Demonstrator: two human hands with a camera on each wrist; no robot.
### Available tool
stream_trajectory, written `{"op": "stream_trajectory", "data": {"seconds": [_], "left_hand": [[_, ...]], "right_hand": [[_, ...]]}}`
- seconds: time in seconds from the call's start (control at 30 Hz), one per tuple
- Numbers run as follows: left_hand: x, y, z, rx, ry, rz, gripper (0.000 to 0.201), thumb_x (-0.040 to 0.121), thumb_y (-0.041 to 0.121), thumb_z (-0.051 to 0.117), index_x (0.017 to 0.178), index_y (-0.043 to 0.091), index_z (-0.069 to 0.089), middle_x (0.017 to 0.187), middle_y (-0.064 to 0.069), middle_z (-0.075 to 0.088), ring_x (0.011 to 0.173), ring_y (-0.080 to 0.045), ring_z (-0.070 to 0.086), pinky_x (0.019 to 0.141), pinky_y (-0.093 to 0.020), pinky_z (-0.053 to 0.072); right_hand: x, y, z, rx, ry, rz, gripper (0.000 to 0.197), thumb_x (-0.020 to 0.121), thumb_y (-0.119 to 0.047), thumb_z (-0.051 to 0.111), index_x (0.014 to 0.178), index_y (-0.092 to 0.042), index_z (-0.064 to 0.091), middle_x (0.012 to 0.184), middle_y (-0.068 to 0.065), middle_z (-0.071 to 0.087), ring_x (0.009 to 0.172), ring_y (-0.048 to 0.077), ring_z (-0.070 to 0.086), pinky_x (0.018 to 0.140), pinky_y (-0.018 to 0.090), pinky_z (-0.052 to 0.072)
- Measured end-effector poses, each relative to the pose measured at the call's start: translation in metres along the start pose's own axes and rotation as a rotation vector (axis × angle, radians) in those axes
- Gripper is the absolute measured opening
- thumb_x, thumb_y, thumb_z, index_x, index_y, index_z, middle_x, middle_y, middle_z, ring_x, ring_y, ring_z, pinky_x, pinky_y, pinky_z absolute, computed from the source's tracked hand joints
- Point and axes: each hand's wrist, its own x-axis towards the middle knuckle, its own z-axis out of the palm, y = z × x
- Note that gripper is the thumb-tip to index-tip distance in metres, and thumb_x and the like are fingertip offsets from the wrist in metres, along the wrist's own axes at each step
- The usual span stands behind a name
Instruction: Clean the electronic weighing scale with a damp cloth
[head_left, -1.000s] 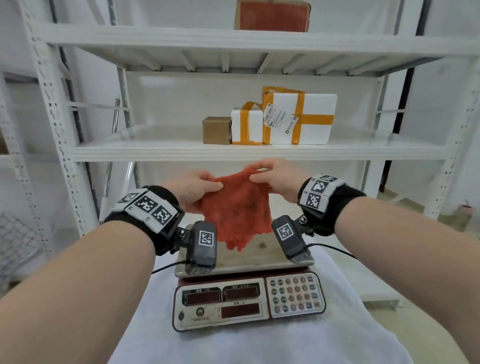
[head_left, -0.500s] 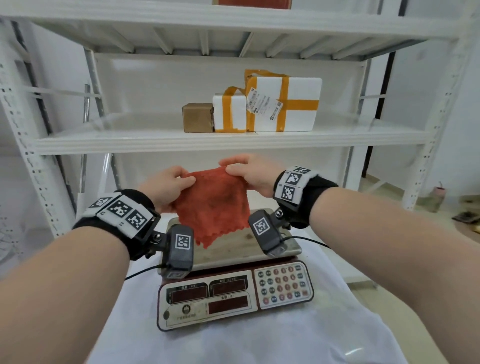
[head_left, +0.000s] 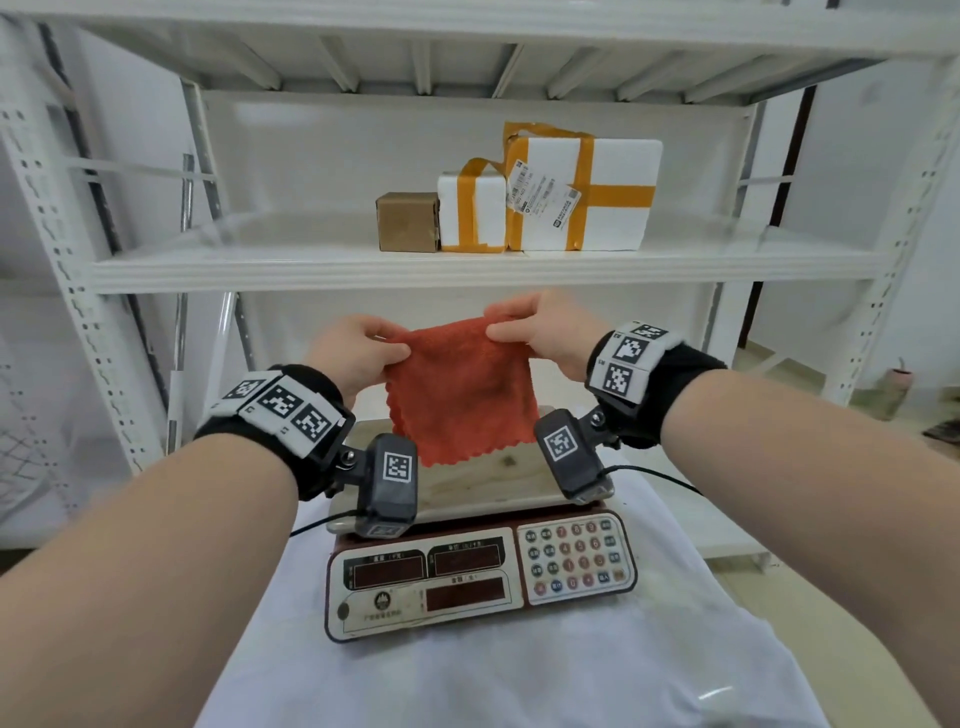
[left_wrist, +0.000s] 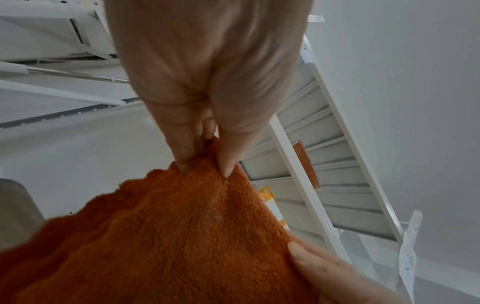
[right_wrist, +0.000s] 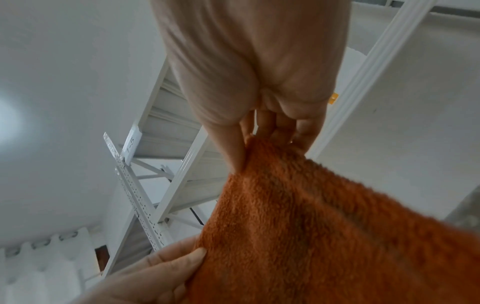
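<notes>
An orange-red fluffy cloth (head_left: 462, 395) hangs spread out above the scale's steel weighing pan (head_left: 483, 480). My left hand (head_left: 358, 353) pinches its upper left corner and my right hand (head_left: 540, 332) pinches its upper right corner. The cloth's scalloped lower edge dangles just over the pan. The electronic weighing scale (head_left: 478, 571) sits below, with dark displays and a keypad (head_left: 574, 558) facing me. In the left wrist view the thumb and fingers of my left hand (left_wrist: 205, 164) grip the cloth (left_wrist: 168, 236). The right wrist view shows my right hand (right_wrist: 259, 148) gripping the cloth (right_wrist: 324, 226) the same way.
The scale stands on a surface under a white sheet (head_left: 467, 675). Behind it rises a white metal rack (head_left: 467, 265); its middle shelf carries a brown carton (head_left: 408, 221) and two white parcels with orange tape (head_left: 582, 187). Another white rack (head_left: 67, 260) stands left.
Both hands have pulled the cloth wider and flatter between them while holding its top corners. The camera has tilted slightly, so the scale sits lower in view.
</notes>
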Motion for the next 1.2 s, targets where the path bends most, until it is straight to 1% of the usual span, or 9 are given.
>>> {"op": "stream_trajectory", "data": {"seconds": [0.1, 0.27, 0.5, 0.67, 0.8, 0.9, 1.0, 1.07, 1.2], "left_hand": [[0.001, -0.001, 0.001, 0.023, -0.024, -0.032, 0.022, 0.091, -0.01, 0.045, 0.093, 0.001, 0.064, 0.077, -0.01, 0.059, 0.067, -0.019, 0.056, 0.064, -0.026, 0.051], [-0.003, 0.002, 0.012, 0.026, -0.107, -0.064, 0.023, 0.093, -0.009, 0.04, 0.092, 0.001, 0.061, 0.075, -0.01, 0.057, 0.066, -0.018, 0.053, 0.065, -0.026, 0.047], [0.002, 0.005, 0.027, 0.191, -0.178, -0.054, 0.011, 0.091, 0.007, 0.054, 0.093, 0.014, 0.062, 0.082, 0.0, 0.058, 0.077, -0.011, 0.051, 0.069, -0.023, 0.039], [0.003, 0.01, 0.044, -0.255, -0.246, -0.202, 0.021, 0.098, 0.006, 0.039, 0.091, 0.011, 0.057, 0.087, -0.011, 0.061, 0.075, -0.022, 0.059, 0.079, -0.035, 0.049], [0.005, 0.009, 0.056, -0.372, -0.29, -0.22, 0.026, 0.101, 0.01, 0.035, 0.09, 0.012, 0.058, 0.082, -0.007, 0.066, 0.072, -0.02, 0.065, 0.068, -0.034, 0.056], [0.005, 0.008, 0.071, -0.265, -0.261, -0.225, 0.026, 0.101, 0.01, 0.036, 0.085, 0.013, 0.056, 0.075, -0.006, 0.064, 0.065, -0.016, 0.061, 0.063, -0.03, 0.052], [0.005, 0.004, 0.083, -0.035, -0.24, -0.231, 0.023, 0.098, 0.006, 0.04, 0.08, 0.014, 0.051, 0.069, -0.005, 0.057, 0.06, -0.016, 0.056, 0.06, -0.031, 0.051], [0.006, -0.001, 0.086, 0.108, -0.286, -0.253, 0.008, 0.096, 0.009, 0.047, 0.091, 0.013, 0.052, 0.084, -0.006, 0.055, 0.076, -0.021, 0.058, 0.076, -0.042, 0.054], [0.006, -0.012, 0.093, 0.383, -0.332, -0.211, 0.025, 0.095, 0.016, 0.05, 0.12, 0.011, 0.052, 0.109, -0.008, 0.056, 0.1, -0.025, 0.057, 0.091, -0.047, 0.051]], "right_hand": [[-0.002, 0.003, -0.001, -0.163, 0.014, -0.048, 0.038, 0.08, -0.013, 0.073, 0.117, -0.013, 0.066, 0.117, 0.001, 0.064, 0.108, 0.014, 0.057, 0.101, 0.031, 0.044], [-0.006, 0.008, -0.001, -0.502, 0.075, -0.179, 0.022, 0.082, -0.019, 0.069, 0.103, -0.011, 0.069, 0.089, -0.002, 0.06, 0.085, 0.011, 0.053, 0.068, 0.019, 0.041], [-0.007, 0.021, -0.004, -0.349, -0.107, 0.032, 0.023, 0.095, -0.024, 0.052, 0.115, -0.014, 0.054, 0.106, 0.004, 0.055, 0.086, 0.015, 0.048, 0.072, 0.027, 0.037], [-0.011, 0.046, -0.017, 0.086, -0.209, 0.191, 0.043, 0.084, -0.034, 0.067, 0.121, -0.019, 0.05, 0.12, 0.002, 0.061, 0.111, 0.024, 0.058, 0.103, 0.049, 0.038], [-0.022, 0.07, -0.017, 0.124, -0.418, 0.269, 0.053, 0.077, -0.028, 0.073, 0.126, -0.021, 0.055, 0.124, 0.001, 0.063, 0.117, 0.022, 0.056, 0.106, 0.048, 0.036], [-0.029, 0.079, -0.018, 0.263, -0.345, 0.285, 0.029, 0.086, -0.014, 0.062, 0.115, -0.011, 0.061, 0.115, 0.008, 0.067, 0.108, 0.025, 0.061, 0.101, 0.043, 0.044], [-0.031, 0.081, -0.029, 0.476, -0.179, 0.389, 0.009, 0.087, -0.015, 0.057, 0.088, -0.009, 0.064, 0.077, 0.01, 0.069, 0.064, 0.023, 0.066, 0.061, 0.031, 0.057], [-0.026, 0.083, -0.036, 0.47, -0.027, 0.38, 0.013, 0.086, -0.015, 0.053, 0.075, -0.011, 0.057, 0.055, 0.006, 0.058, 0.043, 0.019, 0.053, 0.043, 0.021, 0.042], [-0.017, 0.098, -0.047, 0.316, 0.24, 0.253, 0.011, 0.078, -0.011, 0.062, 0.07, -0.014, 0.056, 0.065, 0.011, 0.056, 0.062, 0.026, 0.055, 0.059, 0.033, 0.045]]}}
